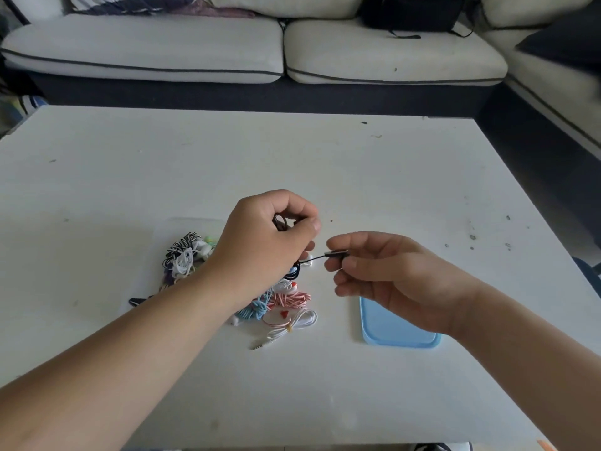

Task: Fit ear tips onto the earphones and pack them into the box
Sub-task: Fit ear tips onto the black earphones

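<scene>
- Black cord (281,222) bunches within curled fingers of the left hand (263,245); the right hand (383,275) pinches its plug (336,254) just beside them.
- Likely step: coiling the cord; next, tucking the plug in.

The cord (280,222) coiled in the left grip (263,236) was black, and so was the plug (336,254) pinched in the right grip (383,271). Left of the left grip lay a black-and-white striped bundle (182,247), a plain white bundle (183,266) and pale green tips (210,239). Below that grip were a light blue bundle (257,309), a pink-and-white bundle (292,298), a small red tip (284,314) and a white cable (302,320) bound with a yellow tie (288,327). Under the right grip the lid (390,333) was sky blue. The table (325,164) was white with dark specks. The sofa (146,50) was cream with dark grey piping.
</scene>
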`<state>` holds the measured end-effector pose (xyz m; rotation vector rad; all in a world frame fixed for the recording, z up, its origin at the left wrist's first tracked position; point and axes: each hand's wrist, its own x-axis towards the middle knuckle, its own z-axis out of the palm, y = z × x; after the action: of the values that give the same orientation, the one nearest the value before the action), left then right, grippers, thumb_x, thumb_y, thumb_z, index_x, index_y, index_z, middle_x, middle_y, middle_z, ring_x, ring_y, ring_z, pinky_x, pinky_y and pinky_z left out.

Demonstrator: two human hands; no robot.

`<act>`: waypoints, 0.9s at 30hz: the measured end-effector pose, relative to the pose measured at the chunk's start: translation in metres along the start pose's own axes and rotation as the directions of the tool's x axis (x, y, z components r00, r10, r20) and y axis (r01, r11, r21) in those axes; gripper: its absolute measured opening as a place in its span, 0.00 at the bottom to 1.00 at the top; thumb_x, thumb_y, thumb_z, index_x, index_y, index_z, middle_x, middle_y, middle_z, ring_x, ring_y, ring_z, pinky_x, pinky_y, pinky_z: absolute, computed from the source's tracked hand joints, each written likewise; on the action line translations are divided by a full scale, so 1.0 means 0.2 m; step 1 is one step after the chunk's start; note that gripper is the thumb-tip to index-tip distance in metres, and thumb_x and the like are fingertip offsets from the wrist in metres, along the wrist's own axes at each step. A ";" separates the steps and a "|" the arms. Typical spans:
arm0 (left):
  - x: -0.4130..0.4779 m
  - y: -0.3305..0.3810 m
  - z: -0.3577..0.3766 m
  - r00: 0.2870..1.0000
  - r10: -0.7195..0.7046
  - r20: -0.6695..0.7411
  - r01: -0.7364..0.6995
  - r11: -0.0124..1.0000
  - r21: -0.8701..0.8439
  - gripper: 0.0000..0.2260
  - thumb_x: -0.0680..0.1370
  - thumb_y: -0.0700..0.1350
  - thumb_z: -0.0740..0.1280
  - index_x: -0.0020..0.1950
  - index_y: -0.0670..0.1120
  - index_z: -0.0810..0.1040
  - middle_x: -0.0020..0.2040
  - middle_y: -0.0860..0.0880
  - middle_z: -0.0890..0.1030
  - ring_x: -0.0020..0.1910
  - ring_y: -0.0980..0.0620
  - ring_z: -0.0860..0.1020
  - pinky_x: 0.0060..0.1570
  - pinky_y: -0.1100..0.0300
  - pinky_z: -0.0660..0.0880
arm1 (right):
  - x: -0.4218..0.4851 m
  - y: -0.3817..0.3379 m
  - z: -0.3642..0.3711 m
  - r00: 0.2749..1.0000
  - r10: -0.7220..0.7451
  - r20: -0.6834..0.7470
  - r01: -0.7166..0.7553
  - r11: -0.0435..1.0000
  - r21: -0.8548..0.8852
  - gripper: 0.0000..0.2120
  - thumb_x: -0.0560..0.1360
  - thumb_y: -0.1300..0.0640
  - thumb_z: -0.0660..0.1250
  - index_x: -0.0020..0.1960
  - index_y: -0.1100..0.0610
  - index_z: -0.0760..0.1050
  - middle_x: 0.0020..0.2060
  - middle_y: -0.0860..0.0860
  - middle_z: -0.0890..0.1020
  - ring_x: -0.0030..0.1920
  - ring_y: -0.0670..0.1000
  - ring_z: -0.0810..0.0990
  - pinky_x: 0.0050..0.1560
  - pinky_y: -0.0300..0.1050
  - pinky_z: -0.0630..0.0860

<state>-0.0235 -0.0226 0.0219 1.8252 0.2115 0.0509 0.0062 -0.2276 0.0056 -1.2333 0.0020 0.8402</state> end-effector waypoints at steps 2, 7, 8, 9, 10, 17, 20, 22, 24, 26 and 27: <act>-0.01 0.00 0.01 0.998 0.005 0.068 -0.009 0.998 0.065 0.05 0.80 0.42 0.73 0.50 0.52 0.86 0.40 0.51 0.86 0.35 0.53 0.86 0.36 0.66 0.80 | -0.01 0.00 0.00 0.999 -0.023 -0.049 0.024 0.999 0.032 0.20 0.70 0.67 0.72 0.61 0.64 0.79 0.49 0.64 0.84 0.45 0.58 0.85 0.48 0.48 0.84; -0.04 0.01 0.04 0.979 -0.014 0.204 0.000 0.998 0.069 0.05 0.80 0.44 0.73 0.51 0.53 0.87 0.37 0.51 0.86 0.35 0.53 0.85 0.36 0.65 0.78 | -0.01 -0.01 0.00 0.987 -0.086 -0.132 0.076 0.994 -0.079 0.12 0.72 0.57 0.73 0.51 0.64 0.83 0.43 0.60 0.85 0.39 0.54 0.85 0.41 0.44 0.83; -0.04 0.01 0.05 0.974 -0.011 0.226 -0.003 0.998 0.062 0.06 0.80 0.43 0.73 0.52 0.53 0.87 0.37 0.51 0.86 0.35 0.54 0.84 0.36 0.66 0.78 | -0.01 -0.01 0.00 0.984 -0.101 -0.147 0.088 0.992 -0.091 0.10 0.72 0.57 0.73 0.49 0.63 0.84 0.42 0.60 0.84 0.38 0.54 0.84 0.41 0.44 0.83; -0.04 0.01 0.05 0.971 -0.007 0.240 -0.006 0.998 0.055 0.07 0.79 0.42 0.73 0.52 0.53 0.87 0.37 0.50 0.86 0.33 0.54 0.83 0.35 0.67 0.77 | -0.01 -0.01 0.00 0.981 -0.115 -0.156 0.102 0.991 -0.091 0.09 0.71 0.57 0.74 0.47 0.62 0.85 0.41 0.59 0.84 0.38 0.53 0.83 0.41 0.44 0.82; -0.04 0.01 0.05 0.971 -0.003 0.239 -0.009 0.999 0.052 0.07 0.79 0.41 0.73 0.52 0.53 0.87 0.38 0.49 0.86 0.32 0.55 0.82 0.35 0.68 0.76 | -0.01 -0.01 0.00 0.980 -0.123 -0.157 0.111 0.990 -0.083 0.09 0.70 0.57 0.74 0.47 0.62 0.85 0.40 0.59 0.84 0.38 0.53 0.82 0.41 0.44 0.82; -0.04 0.00 0.07 0.968 -0.022 0.249 0.015 1.000 0.027 0.12 0.78 0.41 0.74 0.60 0.53 0.85 0.41 0.52 0.87 0.30 0.56 0.81 0.36 0.66 0.76 | -0.01 -0.02 -0.01 0.978 -0.122 -0.170 0.107 0.989 -0.098 0.09 0.70 0.58 0.75 0.46 0.63 0.84 0.39 0.59 0.84 0.36 0.52 0.82 0.39 0.43 0.82; -0.04 0.00 0.07 0.964 -0.033 0.263 0.032 0.999 0.008 0.11 0.79 0.43 0.73 0.58 0.56 0.86 0.40 0.50 0.87 0.33 0.52 0.81 0.37 0.65 0.76 | 0.00 -0.02 0.00 0.975 -0.129 -0.182 0.117 0.990 -0.076 0.09 0.71 0.59 0.74 0.47 0.64 0.84 0.39 0.59 0.83 0.36 0.52 0.82 0.38 0.43 0.82; -0.04 0.00 0.07 0.966 -0.048 0.256 0.057 0.998 -0.029 0.09 0.80 0.44 0.72 0.56 0.56 0.87 0.41 0.49 0.87 0.33 0.52 0.80 0.35 0.66 0.75 | 0.00 -0.02 0.00 0.975 -0.128 -0.182 0.120 0.991 -0.056 0.08 0.71 0.58 0.74 0.46 0.63 0.84 0.39 0.59 0.83 0.36 0.52 0.82 0.38 0.43 0.82; -0.04 0.00 0.07 0.967 -0.046 0.252 0.058 0.997 -0.041 0.08 0.81 0.45 0.71 0.56 0.55 0.88 0.41 0.48 0.87 0.32 0.52 0.79 0.35 0.65 0.75 | 0.00 -0.02 0.00 0.977 -0.127 -0.171 0.122 0.992 -0.041 0.08 0.71 0.58 0.74 0.46 0.63 0.84 0.39 0.59 0.84 0.36 0.53 0.83 0.39 0.43 0.82; -0.03 0.00 0.07 0.973 -0.043 0.225 0.057 0.997 -0.054 0.07 0.80 0.45 0.72 0.55 0.55 0.88 0.40 0.49 0.87 0.32 0.53 0.79 0.37 0.63 0.76 | 0.00 -0.02 0.00 0.980 -0.127 -0.155 0.125 0.992 -0.023 0.09 0.72 0.59 0.73 0.47 0.64 0.84 0.40 0.60 0.83 0.37 0.53 0.83 0.40 0.43 0.82; -0.02 -0.01 0.07 0.977 -0.041 0.209 0.054 0.997 -0.057 0.07 0.79 0.45 0.73 0.55 0.55 0.88 0.39 0.49 0.87 0.32 0.53 0.79 0.37 0.62 0.76 | 0.00 -0.02 0.00 0.981 -0.127 -0.147 0.126 0.992 -0.015 0.10 0.72 0.60 0.72 0.50 0.66 0.83 0.40 0.60 0.83 0.37 0.53 0.83 0.40 0.43 0.82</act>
<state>-0.0267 -0.0359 0.0168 1.7487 0.1041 -0.1645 0.0088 -0.2289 0.0093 -1.2847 0.0404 0.6374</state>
